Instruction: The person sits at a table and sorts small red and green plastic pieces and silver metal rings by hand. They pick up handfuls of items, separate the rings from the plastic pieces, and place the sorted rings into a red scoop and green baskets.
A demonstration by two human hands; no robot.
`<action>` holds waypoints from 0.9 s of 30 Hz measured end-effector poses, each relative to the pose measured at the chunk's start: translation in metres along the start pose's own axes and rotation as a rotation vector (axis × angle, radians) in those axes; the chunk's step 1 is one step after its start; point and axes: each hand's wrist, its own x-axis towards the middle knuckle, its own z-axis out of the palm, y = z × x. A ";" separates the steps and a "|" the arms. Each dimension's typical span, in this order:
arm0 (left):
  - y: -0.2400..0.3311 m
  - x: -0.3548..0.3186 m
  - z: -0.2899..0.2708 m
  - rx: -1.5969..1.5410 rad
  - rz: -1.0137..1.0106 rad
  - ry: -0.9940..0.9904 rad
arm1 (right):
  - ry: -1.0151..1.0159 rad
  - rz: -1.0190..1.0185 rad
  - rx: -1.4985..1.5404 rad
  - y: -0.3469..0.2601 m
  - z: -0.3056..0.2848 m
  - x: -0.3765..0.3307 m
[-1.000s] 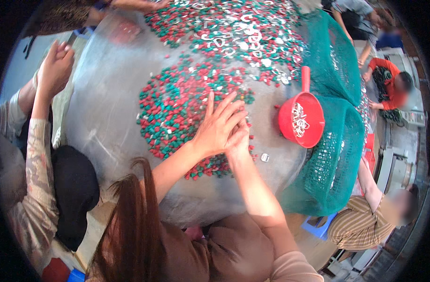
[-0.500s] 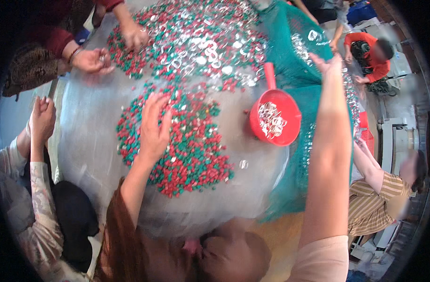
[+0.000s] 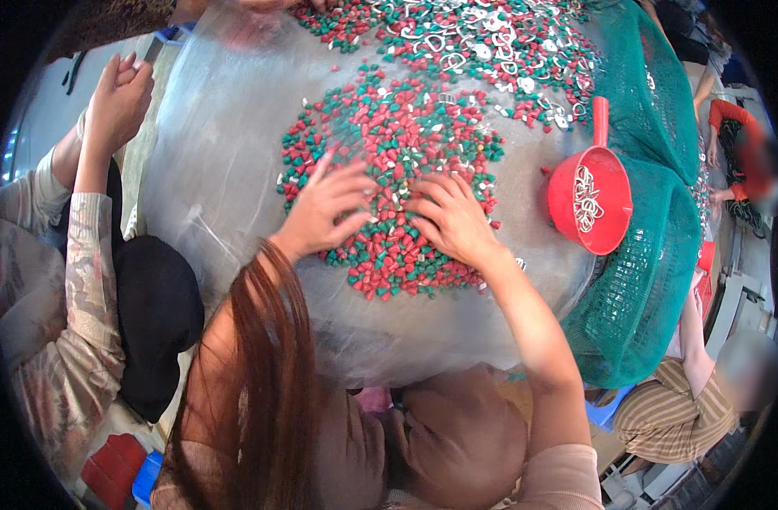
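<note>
Both my hands are down flat on the heap of red and green pieces [image 3: 389, 153] in the middle of the table [image 3: 227, 153], which is covered in clear plastic sheeting. My left hand [image 3: 325, 208] lies palm down on the near left part of the heap, fingers spread wide and pointing toward the far edge; it grips nothing, just presses on the little cone-shaped bits. My right hand [image 3: 452, 217] sits just beside it, also palm down, fingers fanned out and slightly bent over the pieces; I can't tell whether any piece is caught under the fingertips. The two hands are close, thumbs nearly meeting, with a strip of red and green showing between them.

The heap runs from my hands toward the far edge, and a few small white pieces are mixed into it. Beyond it, at the far edge, lies a second spread of red and green pieces with white rings [image 3: 482, 42] scattered through. At the right edge of the table rests a red scoop [image 3: 588, 200] with a handful of white rings inside, its handle pointing away from me. It leans against green netting [image 3: 652, 280] that drapes over the table's right side.

Off the left edge, another person's hands [image 3: 117, 98] are raised together, clear of the table.
</note>
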 end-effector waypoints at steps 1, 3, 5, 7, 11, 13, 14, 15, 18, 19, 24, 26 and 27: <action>-0.003 -0.005 -0.013 0.024 -0.025 0.023 | -0.067 -0.021 0.051 -0.001 -0.006 -0.009; -0.007 -0.008 -0.030 0.024 -0.103 0.163 | -0.077 -0.026 -0.044 0.006 -0.028 -0.019; -0.013 -0.004 -0.034 -0.003 -0.127 0.258 | -0.058 0.026 -0.041 0.008 -0.032 -0.016; -0.020 0.016 -0.027 -0.056 -0.108 0.321 | -0.017 0.120 0.058 0.017 -0.029 0.007; -0.011 0.060 0.012 0.117 -0.030 0.171 | 0.083 0.023 0.147 0.028 0.011 0.065; -0.022 0.060 0.013 0.184 -0.120 0.097 | 0.109 0.105 -0.093 0.041 0.012 0.073; -0.026 0.059 0.009 0.206 -0.154 0.044 | 0.121 0.156 -0.223 0.050 0.011 0.071; -0.029 0.051 0.001 0.239 -0.207 -0.009 | 0.128 0.178 -0.268 0.052 0.007 0.072; -0.036 0.032 -0.011 0.161 -0.214 0.052 | 0.008 0.255 -0.329 0.047 0.000 0.080; -0.036 0.032 -0.010 0.133 -0.206 0.063 | -0.017 0.262 -0.338 0.043 0.003 0.084; -0.030 0.030 -0.021 0.074 -0.248 0.306 | 0.048 0.409 -0.315 0.026 0.022 0.112; -0.039 0.031 -0.029 0.038 -0.242 0.402 | 0.067 0.344 -0.310 0.033 0.026 0.115; -0.042 0.031 -0.031 0.088 -0.269 0.438 | 0.077 0.312 -0.307 0.036 0.028 0.116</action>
